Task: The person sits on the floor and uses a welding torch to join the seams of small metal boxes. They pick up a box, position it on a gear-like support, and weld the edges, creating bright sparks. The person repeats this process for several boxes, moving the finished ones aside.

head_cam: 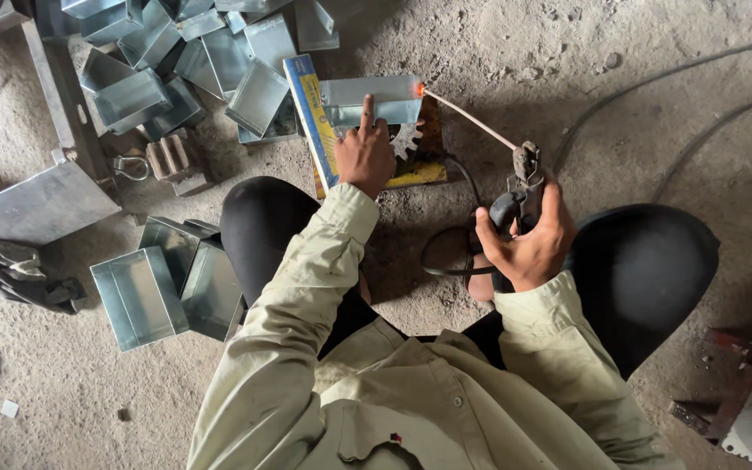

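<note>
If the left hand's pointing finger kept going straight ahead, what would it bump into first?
The left hand already has its index finger against the shiny open sheet-metal box, so it would push into that box's near wall, though actual contact is hard to confirm.

Dim, flat daylight, no hard shadows. Soft shade pools under the person at 6 o'clock. Orange glow at the welding rod tip, toward 12. Dull sheen on the metal boxes at 9. Mild wide-angle stretch at the edges; focus is fair throughout.
</note>
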